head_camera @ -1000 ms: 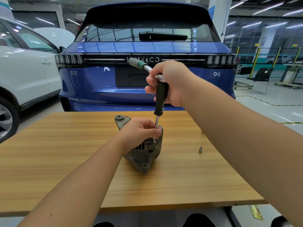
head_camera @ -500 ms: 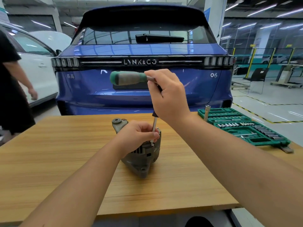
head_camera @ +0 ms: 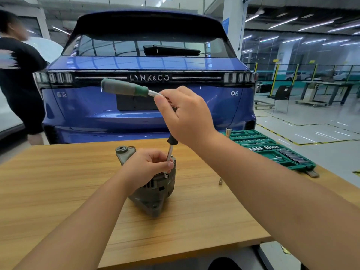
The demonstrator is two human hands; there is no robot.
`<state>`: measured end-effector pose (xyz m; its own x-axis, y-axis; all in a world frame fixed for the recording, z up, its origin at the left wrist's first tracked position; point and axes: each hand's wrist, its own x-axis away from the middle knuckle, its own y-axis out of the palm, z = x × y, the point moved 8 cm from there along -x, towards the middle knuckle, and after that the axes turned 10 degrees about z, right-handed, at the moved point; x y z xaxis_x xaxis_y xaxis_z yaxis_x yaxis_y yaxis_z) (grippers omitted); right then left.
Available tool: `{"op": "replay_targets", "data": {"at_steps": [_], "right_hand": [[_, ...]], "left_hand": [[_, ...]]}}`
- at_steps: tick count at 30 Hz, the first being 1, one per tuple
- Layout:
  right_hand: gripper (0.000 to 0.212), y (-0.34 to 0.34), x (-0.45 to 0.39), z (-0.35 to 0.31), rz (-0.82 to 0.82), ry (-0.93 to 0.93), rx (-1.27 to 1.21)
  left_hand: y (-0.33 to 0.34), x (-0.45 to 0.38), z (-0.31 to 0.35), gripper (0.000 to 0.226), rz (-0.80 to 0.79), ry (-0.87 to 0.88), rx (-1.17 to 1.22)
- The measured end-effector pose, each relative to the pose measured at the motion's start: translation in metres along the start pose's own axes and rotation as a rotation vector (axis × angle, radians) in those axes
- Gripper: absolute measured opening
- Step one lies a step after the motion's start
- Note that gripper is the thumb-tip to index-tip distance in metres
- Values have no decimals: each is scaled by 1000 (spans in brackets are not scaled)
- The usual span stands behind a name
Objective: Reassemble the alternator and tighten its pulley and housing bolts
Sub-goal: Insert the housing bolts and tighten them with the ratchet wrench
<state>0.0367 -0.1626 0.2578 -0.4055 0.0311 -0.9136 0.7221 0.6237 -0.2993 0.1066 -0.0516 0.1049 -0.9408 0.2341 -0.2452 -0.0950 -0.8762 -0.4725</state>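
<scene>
Right hand (head_camera: 187, 115) raised, curled around ratchet (head_camera: 126, 88) atop upright extension bar (head_camera: 169, 152), left hand (head_camera: 148, 166) gripped on alternator (head_camera: 153, 197) at mid wooden surface (head_camera: 58, 191), socket set (head_camera: 272, 151) at right edge, blue car (head_camera: 148, 106) parked behind

Blue car (head_camera: 148, 106) behind wooden table (head_camera: 58, 191), bystander in black (head_camera: 17, 78) at left.

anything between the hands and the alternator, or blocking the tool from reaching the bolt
Nothing visible does. The left hand already rests on the alternator and pinches the extension bar. The right hand grips the ratchet above. The bar's tip is hidden behind the fingers.
</scene>
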Motion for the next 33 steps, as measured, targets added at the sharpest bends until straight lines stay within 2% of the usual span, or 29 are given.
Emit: {"op": "replay_targets", "data": {"at_steps": [3,5,6,8,9,11,13,15,16,18,21,22,29,33], "right_hand": [[42,4,-24,14,-225,157,271],[29,7,-27,21,-377,344,226],[20,8,-26,26,-409,482,103],[9,13,-12,35,-385,892,-390],[10,17,-1,36,-369,1059,-623],[14,32,15,36,-316,1210,-1015],[18,42,24,38,-210,1237,-1215],[21,46,25,37,-117,1184,-1317],[18,46,23,36,-75,1095,-1288],[12,34,13,29,4,767,-1008],[25,20,8,-2,87,176,-515],[24,22,10,-10,83,67,-439],[24,25,12,-14,46,31,-284],[56,30,11,-7,-150,-20,-135]], "left_hand": [[-1,0,0,14,-9,-4,0],[0,1,0,14,-18,-3,-6],[0,2,1,15,-22,-3,-7],[0,3,2,16,-29,-1,-4],[1,3,2,17,-31,0,-5],[0,3,2,18,-30,-3,-3],[-1,3,1,20,-21,-10,9],[-2,2,2,21,-15,-8,12],[-2,3,1,22,-14,-5,11],[-2,2,1,21,-11,3,8],[-3,2,-1,17,-14,15,13],[-4,2,-1,16,-17,20,13],[-3,2,-2,15,-15,27,-2],[-3,2,-2,8,8,25,-11]]}}
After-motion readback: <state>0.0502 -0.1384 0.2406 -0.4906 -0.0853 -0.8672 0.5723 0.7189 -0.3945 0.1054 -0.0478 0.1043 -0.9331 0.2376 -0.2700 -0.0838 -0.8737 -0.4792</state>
